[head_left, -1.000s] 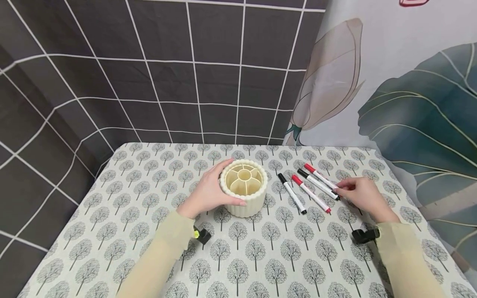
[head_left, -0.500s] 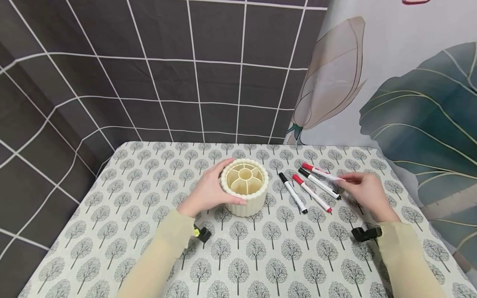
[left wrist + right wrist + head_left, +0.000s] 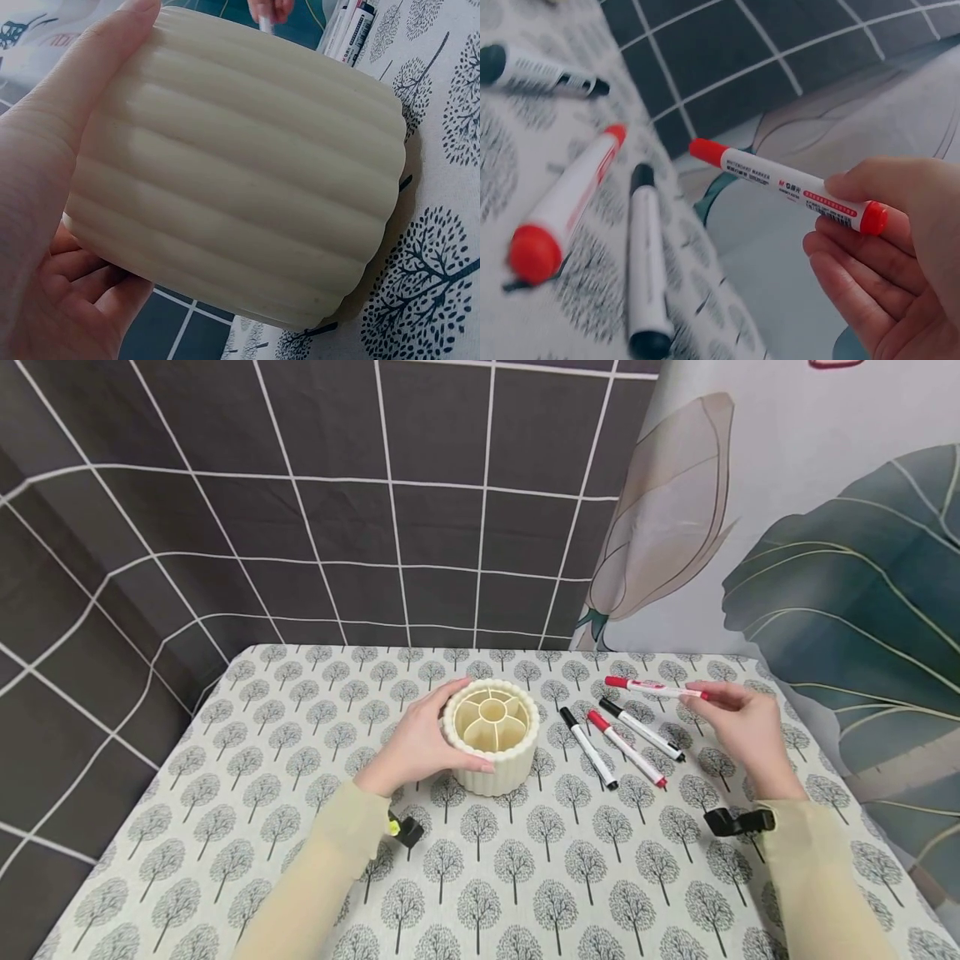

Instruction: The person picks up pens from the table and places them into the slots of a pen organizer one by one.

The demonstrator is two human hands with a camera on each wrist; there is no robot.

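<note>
A cream ribbed round holder [image 3: 491, 735] with several inner compartments stands mid-table. My left hand [image 3: 416, 747] grips its left side; in the left wrist view thumb and fingers wrap the ribbed wall [image 3: 240, 172]. My right hand [image 3: 738, 722] pinches a red-capped white marker [image 3: 654, 687] by its rear end and holds it lifted above the table, roughly level, its cap pointing left toward the holder; it also shows as marker [image 3: 780, 180]. Three markers lie on the cloth: a black one [image 3: 588, 748], a red one [image 3: 626, 748] and another black one [image 3: 641, 729].
The table wears a tree-patterned cloth [image 3: 525, 877]. A dark tiled wall [image 3: 337, 502] rises behind, and a leaf-print curtain [image 3: 825, 543] hangs at the right. Small black camera mounts sit at both wrists [image 3: 407, 831] [image 3: 731, 821].
My right hand picked the rearmost red marker off the cloth and raised it up and back. The left hand and the holder stayed still.
</note>
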